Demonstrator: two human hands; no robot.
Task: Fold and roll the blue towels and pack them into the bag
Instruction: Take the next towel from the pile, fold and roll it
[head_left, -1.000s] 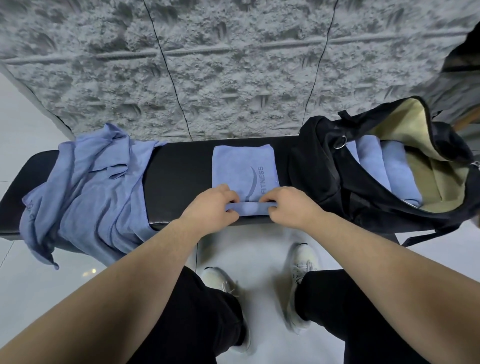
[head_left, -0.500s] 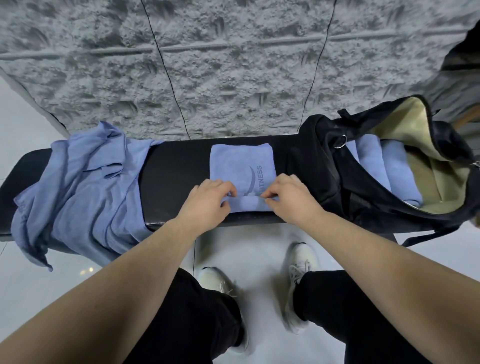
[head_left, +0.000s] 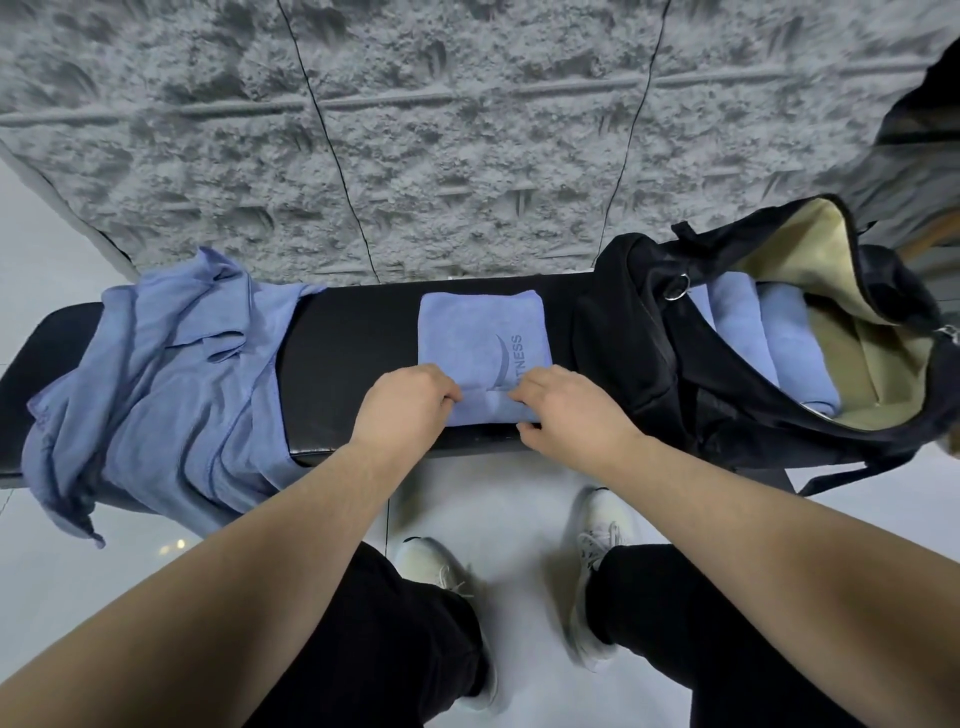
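While rolling away from the body, risk of a loose, lopsided roll if one side runs ahead, or of the roll springing open if pressure eases. Left hand and right hand both curled over the rolled near edge of the folded towel, fingers gripping it. Blue, soft, printed with a logo, lying flat mid-bench, between a heap of unfolded towels and the open black bag already holding rolled towels.
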